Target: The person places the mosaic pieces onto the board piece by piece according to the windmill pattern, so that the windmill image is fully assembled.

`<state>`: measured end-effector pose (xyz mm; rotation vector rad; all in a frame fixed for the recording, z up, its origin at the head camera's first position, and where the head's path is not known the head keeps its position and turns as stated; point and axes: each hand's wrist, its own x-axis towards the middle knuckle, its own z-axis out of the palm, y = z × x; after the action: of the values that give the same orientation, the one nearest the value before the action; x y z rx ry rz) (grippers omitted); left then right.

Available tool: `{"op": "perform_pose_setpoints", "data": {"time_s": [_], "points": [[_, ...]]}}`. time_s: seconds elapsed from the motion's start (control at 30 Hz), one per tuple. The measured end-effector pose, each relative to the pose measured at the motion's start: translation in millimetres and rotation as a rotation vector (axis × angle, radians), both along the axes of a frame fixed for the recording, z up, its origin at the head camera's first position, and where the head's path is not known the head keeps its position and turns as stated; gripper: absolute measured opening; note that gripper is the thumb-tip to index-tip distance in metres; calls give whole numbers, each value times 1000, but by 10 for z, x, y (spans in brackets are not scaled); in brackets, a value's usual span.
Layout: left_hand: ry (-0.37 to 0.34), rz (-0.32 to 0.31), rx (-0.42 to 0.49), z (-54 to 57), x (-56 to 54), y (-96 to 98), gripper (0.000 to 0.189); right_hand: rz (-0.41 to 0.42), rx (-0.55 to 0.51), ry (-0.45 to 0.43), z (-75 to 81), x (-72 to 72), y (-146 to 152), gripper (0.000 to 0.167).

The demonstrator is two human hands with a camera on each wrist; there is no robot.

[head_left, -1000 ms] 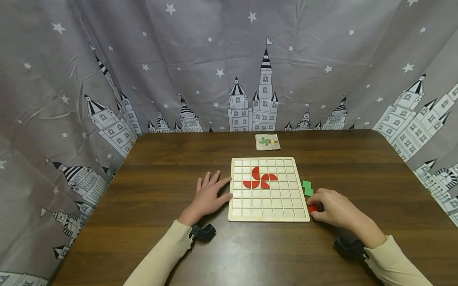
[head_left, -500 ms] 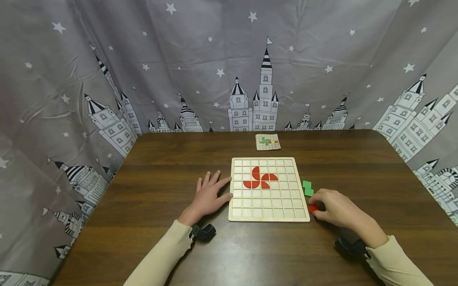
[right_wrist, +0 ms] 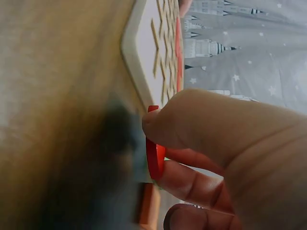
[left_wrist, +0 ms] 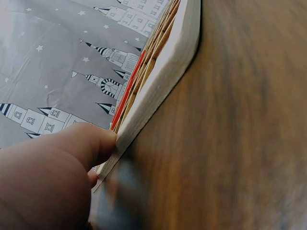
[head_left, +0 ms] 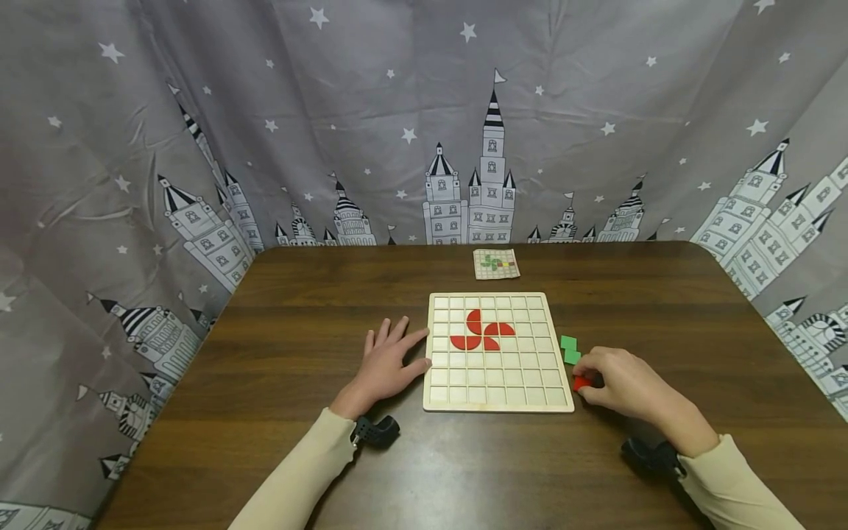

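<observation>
A square wooden grid board (head_left: 498, 406) lies on the table. Several red curved pieces (head_left: 500, 329) sit in its cells as a pinwheel. My left hand (head_left: 386, 368) has its fingers spread, with thumb and index fingertip at the board's left edge. Just off the right edge, my right hand (head_left: 626, 383) pinches a thin red piece (right_wrist: 154, 160) between thumb and fingers. The right wrist view shows this piece held on edge; its full outline is partly hidden by the thumb. Two green square pieces (head_left: 570, 343) lie just beyond the right fingertips.
An orange-brown block-like piece (right_wrist: 148, 206) lies under the right fingers, hidden by the hand in the head view. A small card with a printed coloured pattern (head_left: 496, 263) lies behind the board. The brown table (head_left: 318, 294) ends at a grey castle-print curtain (head_left: 371, 110).
My right hand, with the red piece, has shifted very slightly to the right and away from me. The left hand and the board stay put.
</observation>
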<state>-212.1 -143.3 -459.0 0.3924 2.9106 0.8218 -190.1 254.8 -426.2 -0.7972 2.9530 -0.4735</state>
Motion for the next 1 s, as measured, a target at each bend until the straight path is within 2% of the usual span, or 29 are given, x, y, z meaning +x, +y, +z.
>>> {"op": "perform_pose_setpoints", "data": {"time_s": [0.23, 0.6, 1.0], "points": [[3, -6, 5, -7, -1, 3, 58, 40, -36, 38, 64, -91, -92, 12], [-2, -4, 4, -14, 13, 24, 57, 130, -66, 43, 60, -295, -464, 14], [-1, 7, -3, 7, 22, 0, 57, 228, -63, 91, 49, -362, -980, 14]]}}
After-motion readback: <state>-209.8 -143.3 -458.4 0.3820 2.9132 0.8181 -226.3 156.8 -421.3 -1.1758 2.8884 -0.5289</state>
